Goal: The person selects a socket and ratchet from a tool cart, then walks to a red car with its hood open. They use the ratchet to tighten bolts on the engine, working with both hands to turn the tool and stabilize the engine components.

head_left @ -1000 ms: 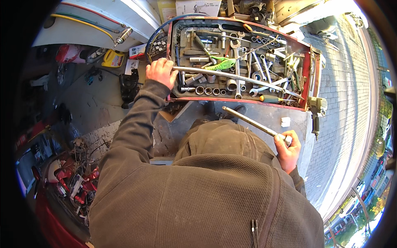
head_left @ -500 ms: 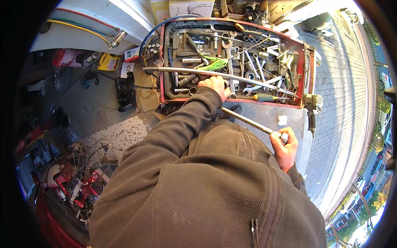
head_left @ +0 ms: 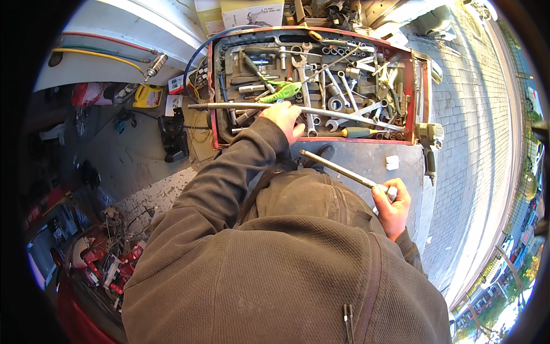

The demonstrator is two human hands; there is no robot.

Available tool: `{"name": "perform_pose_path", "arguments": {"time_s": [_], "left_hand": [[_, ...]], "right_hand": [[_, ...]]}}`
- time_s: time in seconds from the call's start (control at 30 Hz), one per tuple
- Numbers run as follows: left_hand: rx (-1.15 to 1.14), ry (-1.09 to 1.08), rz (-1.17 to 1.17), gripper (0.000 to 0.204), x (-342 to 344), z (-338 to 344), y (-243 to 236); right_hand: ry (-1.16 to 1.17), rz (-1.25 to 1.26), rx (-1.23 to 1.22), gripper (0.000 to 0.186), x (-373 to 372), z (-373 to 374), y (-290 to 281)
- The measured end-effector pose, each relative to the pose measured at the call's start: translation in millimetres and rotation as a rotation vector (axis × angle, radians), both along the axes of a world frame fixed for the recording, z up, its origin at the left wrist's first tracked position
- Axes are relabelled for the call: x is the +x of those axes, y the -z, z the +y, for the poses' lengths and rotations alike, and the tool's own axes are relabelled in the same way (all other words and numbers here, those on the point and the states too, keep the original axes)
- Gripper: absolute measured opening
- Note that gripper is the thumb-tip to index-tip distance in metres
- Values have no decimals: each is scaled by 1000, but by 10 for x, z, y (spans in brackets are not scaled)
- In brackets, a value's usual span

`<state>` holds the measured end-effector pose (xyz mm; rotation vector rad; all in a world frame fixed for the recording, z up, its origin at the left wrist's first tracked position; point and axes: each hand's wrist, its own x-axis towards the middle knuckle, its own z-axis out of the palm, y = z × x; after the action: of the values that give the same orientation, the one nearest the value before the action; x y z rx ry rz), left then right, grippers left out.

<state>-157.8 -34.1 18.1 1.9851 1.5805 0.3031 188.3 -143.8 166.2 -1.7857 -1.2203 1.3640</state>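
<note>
Brown textured jacket (head_left: 281,275), dark zip (head_left: 371,275)

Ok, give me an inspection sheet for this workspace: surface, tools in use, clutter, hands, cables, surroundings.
Surface: red-edged tool tray, crowded.
Tools in use: short metal bar, held; long metal bar lying across the tray.
Clutter: loose wrenches, green-handled tool, screwdriver.
Hands: right hand closed around the short metal bar; left hand at the long metal bar, grip unclear.
Cables: yellow hose beside others, upper left.
Surroundings: yellow jug on the left, paving on the right.

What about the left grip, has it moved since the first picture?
Yes, the left grip moved right from the left edge of the red tray.
</note>
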Motion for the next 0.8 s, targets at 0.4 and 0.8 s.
{"name": "perform_pose_path", "arguments": {"time_s": [0.4, 0.8], "left_hand": [[-265, 148, 280, 53, 1088, 830, -69], [-163, 180, 324, 58, 987, 585, 11]], "right_hand": [[80, -7, -35, 23, 205, -47, 0], [74, 2, -20, 23, 396, 49, 75]]}}
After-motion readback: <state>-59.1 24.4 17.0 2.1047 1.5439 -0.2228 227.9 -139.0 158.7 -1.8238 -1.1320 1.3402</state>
